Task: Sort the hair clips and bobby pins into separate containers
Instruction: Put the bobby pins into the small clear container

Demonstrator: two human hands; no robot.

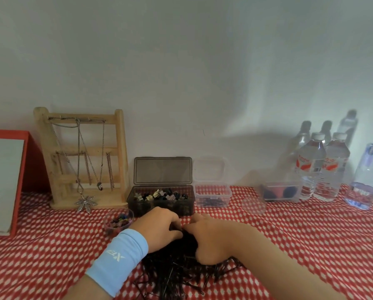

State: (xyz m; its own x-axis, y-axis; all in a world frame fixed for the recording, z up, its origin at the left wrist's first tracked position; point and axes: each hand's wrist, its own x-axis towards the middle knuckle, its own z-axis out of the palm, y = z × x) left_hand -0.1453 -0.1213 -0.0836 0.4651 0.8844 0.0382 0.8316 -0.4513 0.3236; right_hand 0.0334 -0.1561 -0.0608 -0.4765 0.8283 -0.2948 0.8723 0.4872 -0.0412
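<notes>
A heap of black bobby pins (174,276) lies on the red patterned cloth (311,245) in front of me. My left hand (159,228), with a light blue wristband, and my right hand (207,237) rest on the far side of the heap, fingers curled into the pins; what they grip is hidden. Behind them stands a dark open box (160,201) with small hair clips. To its right a clear open box (212,197) holds bobby pins. A small clear cup (118,223) with coloured clips stands at the left.
A wooden jewellery stand (81,161) with necklaces stands at the back left, beside a red-framed mirror (5,180). An upturned clear cup (254,205), a clear box with dark items (281,192) and several water bottles (324,167) line the back right against the wall.
</notes>
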